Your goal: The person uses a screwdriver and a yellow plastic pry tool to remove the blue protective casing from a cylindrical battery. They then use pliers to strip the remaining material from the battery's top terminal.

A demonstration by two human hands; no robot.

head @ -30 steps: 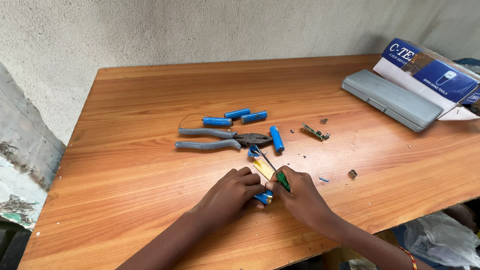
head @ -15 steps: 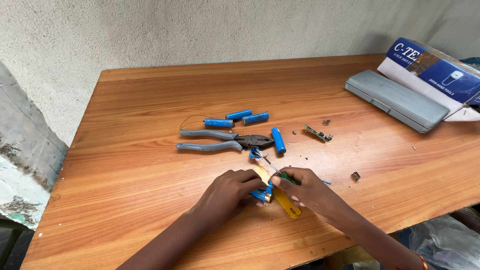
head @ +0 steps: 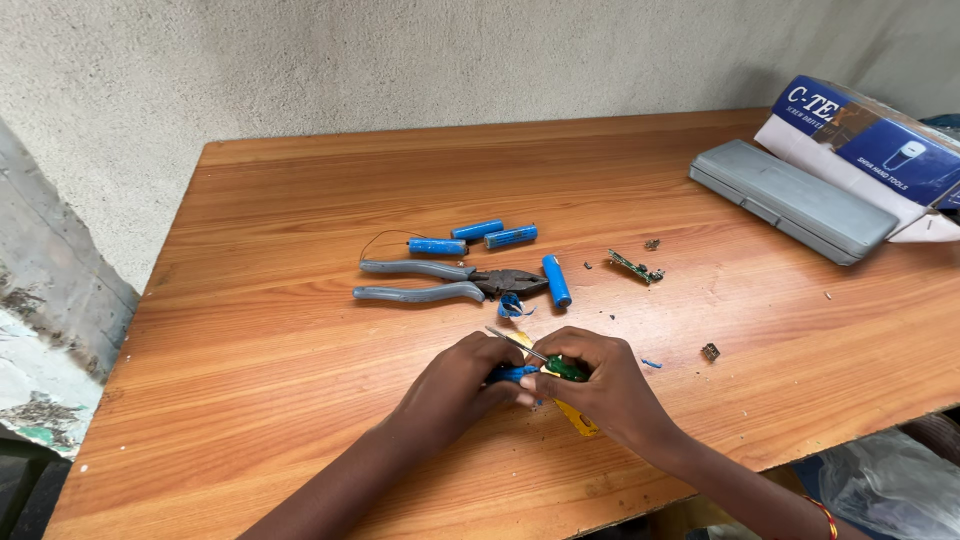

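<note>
A blue cell [head: 510,374] lies pinched in the left hand [head: 455,385], fingers curled tight around it, low over the bench [head: 300,400]. The right hand [head: 605,385] meets it from the other side, its grip closed on a green-handled screwdriver [head: 545,360] whose shaft slants up and away. Beyond the cell lie grey-handled pliers [head: 450,282] and four more blue cells [head: 480,238], a grey case [head: 790,200] farther off

1. My wooden table [head: 300,200] looks smooth, varnished, softly glossy.
2. The pliers [head: 450,282] have dull metal jaws and matt grey plastic grips.
3. The blue cells [head: 556,281] wear shiny plastic wrap.
4. The grey case [head: 790,200] looks matt plastic.
5. The wall [head: 400,60] is rough plaster.
</note>
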